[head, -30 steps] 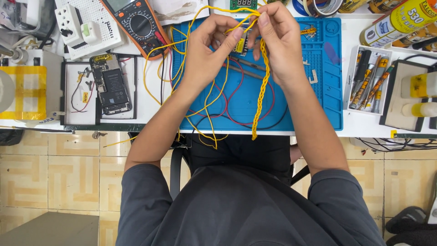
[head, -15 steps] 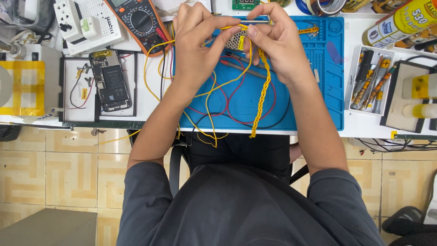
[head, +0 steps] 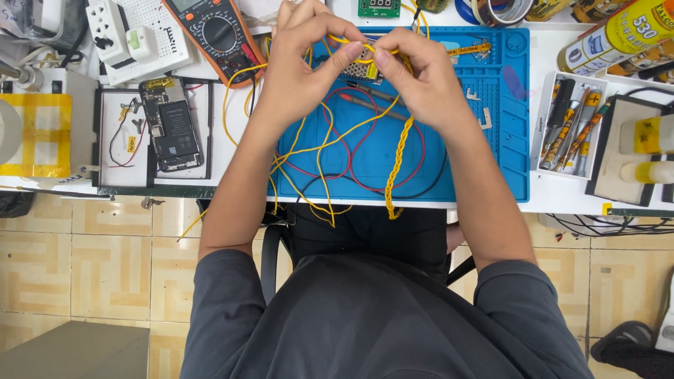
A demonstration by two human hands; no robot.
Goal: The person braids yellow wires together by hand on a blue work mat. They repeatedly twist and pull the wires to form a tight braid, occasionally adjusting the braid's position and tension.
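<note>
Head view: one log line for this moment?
left hand: pinching yellow wire | right hand: pinching same wire | braided yellow wire: hanging over blue mat

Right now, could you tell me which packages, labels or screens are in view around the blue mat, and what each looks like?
Multimeter: top left of the mat, orange and black, its screen cut off by the frame edge.
Small display board: top centre, green.
Glue tube: top right, lying down, yellow label with dark print.
Opened phone: left, in a white tray, dark insides with a small yellow label.
</note>
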